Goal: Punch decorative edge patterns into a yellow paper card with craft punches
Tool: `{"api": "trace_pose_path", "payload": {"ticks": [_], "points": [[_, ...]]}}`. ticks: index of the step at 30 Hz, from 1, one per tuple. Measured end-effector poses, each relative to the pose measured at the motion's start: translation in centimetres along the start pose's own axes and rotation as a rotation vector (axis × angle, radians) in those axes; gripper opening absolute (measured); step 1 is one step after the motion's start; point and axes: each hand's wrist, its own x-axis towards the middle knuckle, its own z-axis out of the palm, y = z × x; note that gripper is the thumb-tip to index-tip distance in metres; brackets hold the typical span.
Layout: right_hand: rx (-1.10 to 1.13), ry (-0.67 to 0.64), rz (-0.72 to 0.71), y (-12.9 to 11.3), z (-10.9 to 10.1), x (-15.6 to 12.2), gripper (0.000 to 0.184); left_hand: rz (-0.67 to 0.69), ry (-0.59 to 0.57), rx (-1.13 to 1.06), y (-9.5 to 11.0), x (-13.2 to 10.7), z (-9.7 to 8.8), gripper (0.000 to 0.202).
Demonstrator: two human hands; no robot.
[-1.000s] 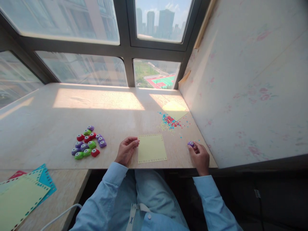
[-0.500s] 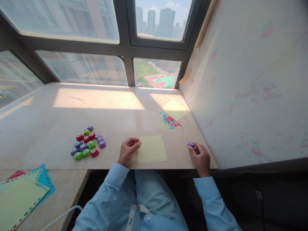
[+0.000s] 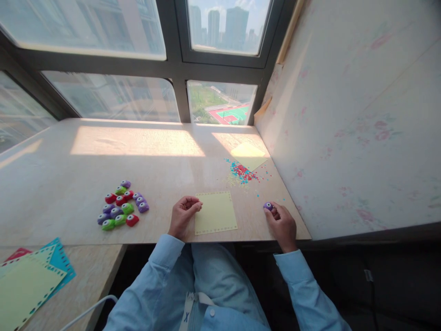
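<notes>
A yellow paper square with punched borders lies near the table's front edge. My left hand rests at its left edge, fingers curled and pinched on the paper's edge. My right hand sits to the right, fingers closed on a small purple punch that stands on the table. Both sleeves are light blue.
A cluster of several red, green and purple punches lies at the left. Coloured paper confetti and another yellow sheet lie near the right wall. Punched coloured sheets lie on a lower surface at the bottom left. Windows run along the back.
My right hand with the purple punch has shifted slightly left. The left hand stays at the paper's edge. The view has drifted a little.
</notes>
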Motion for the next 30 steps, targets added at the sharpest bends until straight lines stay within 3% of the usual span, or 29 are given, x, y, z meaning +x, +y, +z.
{"api": "trace_pose_path", "payload": {"ticks": [13,23,26,30], "points": [[0.203,-0.234,-0.077,-5.8,3.5,-1.4,0.028,0.003,-0.002,0.000,-0.4,0.0,-0.2,0.029],[0.179,-0.227,-0.060,-6.7,3.6,-1.5,0.028,0.019,0.028,0.000,0.1,-0.1,-0.4,0.026],[0.165,-0.229,-0.069,-6.9,3.6,-1.6,0.026,0.028,0.012,0.091,0.8,0.3,0.3,0.019],[0.151,-0.228,-0.082,-6.9,3.6,-1.6,0.025,0.073,0.013,0.305,2.1,2.0,2.5,0.009]]}}
